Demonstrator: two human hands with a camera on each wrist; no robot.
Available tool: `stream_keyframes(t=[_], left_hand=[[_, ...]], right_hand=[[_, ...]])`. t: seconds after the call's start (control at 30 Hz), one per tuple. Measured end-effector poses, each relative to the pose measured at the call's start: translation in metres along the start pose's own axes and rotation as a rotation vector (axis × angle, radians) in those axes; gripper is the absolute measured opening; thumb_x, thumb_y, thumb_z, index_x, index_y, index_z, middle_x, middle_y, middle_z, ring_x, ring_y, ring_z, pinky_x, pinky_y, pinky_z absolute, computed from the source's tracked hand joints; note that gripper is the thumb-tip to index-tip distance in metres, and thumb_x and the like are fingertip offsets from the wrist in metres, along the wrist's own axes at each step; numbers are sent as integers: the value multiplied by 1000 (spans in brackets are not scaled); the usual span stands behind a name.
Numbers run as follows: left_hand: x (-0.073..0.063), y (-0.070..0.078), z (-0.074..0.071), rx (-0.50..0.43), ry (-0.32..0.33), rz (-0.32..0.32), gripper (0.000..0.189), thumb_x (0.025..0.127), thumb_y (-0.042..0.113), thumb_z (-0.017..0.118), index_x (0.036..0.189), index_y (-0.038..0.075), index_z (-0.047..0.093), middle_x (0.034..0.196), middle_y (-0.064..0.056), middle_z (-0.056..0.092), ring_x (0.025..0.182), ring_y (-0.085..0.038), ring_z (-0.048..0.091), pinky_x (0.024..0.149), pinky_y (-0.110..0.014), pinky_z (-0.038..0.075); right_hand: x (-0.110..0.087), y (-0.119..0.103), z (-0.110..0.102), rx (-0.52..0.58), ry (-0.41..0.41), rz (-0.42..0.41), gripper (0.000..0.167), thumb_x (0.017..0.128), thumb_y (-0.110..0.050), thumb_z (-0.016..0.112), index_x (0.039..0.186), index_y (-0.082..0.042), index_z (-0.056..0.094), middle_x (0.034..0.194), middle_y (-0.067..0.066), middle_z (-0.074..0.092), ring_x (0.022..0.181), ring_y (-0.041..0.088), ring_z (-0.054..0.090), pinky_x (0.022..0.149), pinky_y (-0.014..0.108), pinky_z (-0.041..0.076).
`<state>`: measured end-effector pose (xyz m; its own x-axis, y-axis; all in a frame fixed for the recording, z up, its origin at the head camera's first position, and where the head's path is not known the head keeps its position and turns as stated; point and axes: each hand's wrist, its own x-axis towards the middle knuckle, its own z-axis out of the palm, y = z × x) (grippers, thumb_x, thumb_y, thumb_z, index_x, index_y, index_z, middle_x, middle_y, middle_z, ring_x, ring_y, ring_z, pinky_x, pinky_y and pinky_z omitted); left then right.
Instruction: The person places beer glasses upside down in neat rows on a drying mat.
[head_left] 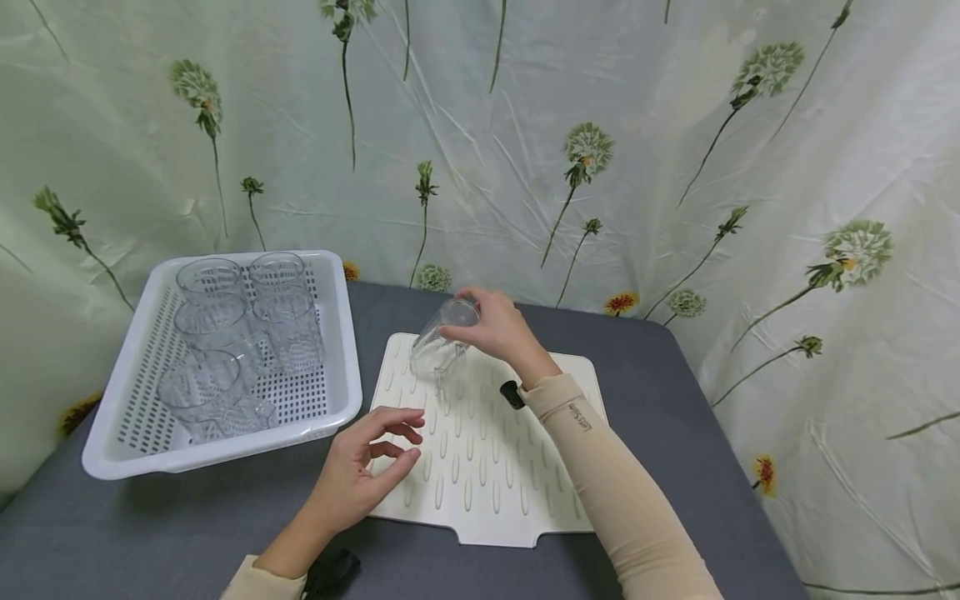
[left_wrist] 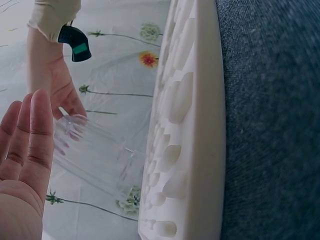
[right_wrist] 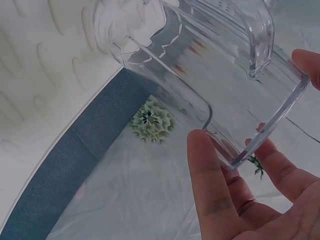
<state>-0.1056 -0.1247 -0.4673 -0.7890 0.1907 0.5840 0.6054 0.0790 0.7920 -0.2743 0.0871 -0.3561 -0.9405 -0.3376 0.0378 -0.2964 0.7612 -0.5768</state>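
Observation:
A clear glass mug (head_left: 429, 352) with a handle is held tilted over the far left part of a white ridged drying mat (head_left: 517, 492). My right hand (head_left: 495, 329) grips one end of it between thumb and fingers. In the right wrist view the mug (right_wrist: 200, 95) slants, its far end close to the mat; whether they touch I cannot tell. Over the mat's near left side hovers my left hand (head_left: 360, 467), fingers loosely bent and nothing between them. The left wrist view has its fingers (left_wrist: 37, 135) apart from the mug (left_wrist: 95, 155).
To the left, a white perforated plastic basket (head_left: 347, 333) holds several clear glass mugs (head_left: 213, 321). The mat and basket stand on a table with a dark grey cloth (head_left: 652, 400). A flower-print curtain (head_left: 480, 208) hangs along the table's back and right side.

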Motion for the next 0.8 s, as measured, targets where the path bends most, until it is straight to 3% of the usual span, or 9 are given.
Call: stream_keyframes(t=[0.5, 0.8], left_hand=[[1, 6, -2, 24, 4, -28, 51, 90, -8, 80, 136, 12, 68, 123, -5, 73, 103, -13, 74, 75, -28, 66], [0, 6, -3, 36, 4, -32, 52, 89, -7, 81, 136, 12, 68, 125, -5, 73, 103, -12, 74, 75, -27, 66]], right_hand=[[21, -11, 9, -89, -8, -30, 69, 95, -47, 80, 152, -14, 59, 152, 11, 62, 142, 33, 58, 113, 52, 53], [27, -21, 16, -147, 1, -4, 70, 94, -50, 81, 152, -16, 60, 151, 12, 63, 141, 34, 58, 111, 52, 55]])
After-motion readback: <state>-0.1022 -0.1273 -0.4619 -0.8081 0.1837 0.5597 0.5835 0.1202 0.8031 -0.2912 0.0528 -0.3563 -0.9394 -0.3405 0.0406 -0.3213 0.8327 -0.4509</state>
